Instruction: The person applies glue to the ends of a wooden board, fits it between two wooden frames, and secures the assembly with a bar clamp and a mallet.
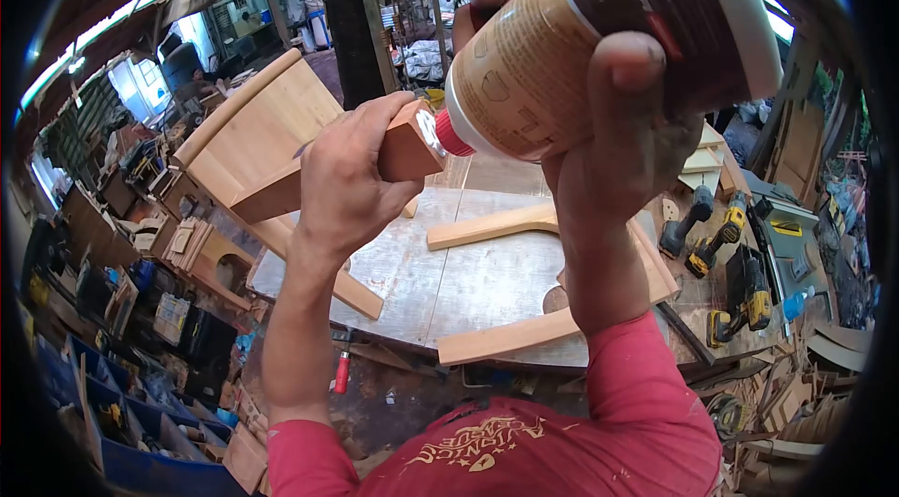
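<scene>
Glue bottle [599,38] (tipped, red nozzle down) is gripped by the right hand [627,141] against the wooden leg end [417,136], clasped by the left hand [346,178]; gluing appears underway, and an even spread seems called for.

Daylight from open sides; fisheye-warped dark edges; foreground perhaps slightly soft.

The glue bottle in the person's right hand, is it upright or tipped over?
Tipped. The glue bottle lies nearly sideways in the right hand, red nozzle against the wooden piece held by the left hand.
</scene>
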`<state>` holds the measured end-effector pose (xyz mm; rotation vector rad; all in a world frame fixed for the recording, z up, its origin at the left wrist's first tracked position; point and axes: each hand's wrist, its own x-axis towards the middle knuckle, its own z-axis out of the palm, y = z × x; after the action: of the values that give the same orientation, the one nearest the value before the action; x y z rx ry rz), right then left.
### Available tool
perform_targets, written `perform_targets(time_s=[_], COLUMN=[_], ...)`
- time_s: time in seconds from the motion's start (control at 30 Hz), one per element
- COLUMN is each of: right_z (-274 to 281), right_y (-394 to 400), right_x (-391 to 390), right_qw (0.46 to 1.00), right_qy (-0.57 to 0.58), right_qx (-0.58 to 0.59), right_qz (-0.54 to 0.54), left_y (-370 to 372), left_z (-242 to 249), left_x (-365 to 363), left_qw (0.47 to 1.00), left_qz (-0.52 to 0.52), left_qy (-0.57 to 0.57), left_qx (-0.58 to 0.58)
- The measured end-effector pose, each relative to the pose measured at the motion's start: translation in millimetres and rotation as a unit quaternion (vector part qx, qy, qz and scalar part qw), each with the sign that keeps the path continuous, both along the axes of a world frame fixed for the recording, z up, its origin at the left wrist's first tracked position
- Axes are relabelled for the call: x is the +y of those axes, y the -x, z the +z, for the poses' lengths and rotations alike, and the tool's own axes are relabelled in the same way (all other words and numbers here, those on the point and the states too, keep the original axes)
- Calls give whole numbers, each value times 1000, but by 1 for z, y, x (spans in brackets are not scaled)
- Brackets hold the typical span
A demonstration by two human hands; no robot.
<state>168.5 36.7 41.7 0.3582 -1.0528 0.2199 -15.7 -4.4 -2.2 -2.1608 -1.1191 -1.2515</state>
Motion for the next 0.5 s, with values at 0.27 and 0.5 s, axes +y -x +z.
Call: perform_targets(time_s=[0.27, 0.5], right_z=[-3, -20], right_y=[-27, -172], right_x=[16, -4], right_qw=[996, 914], right_qy=[92, 221], right_qx=[18, -148], right_qz=[10, -308], left_y=[-3, 2], left_z=[-2, -15], left_x=[-1, 9], left_qw=[1000, 999], left_qz=[12, -46], left_qy=[10, 17], left_qx=[7, -2])
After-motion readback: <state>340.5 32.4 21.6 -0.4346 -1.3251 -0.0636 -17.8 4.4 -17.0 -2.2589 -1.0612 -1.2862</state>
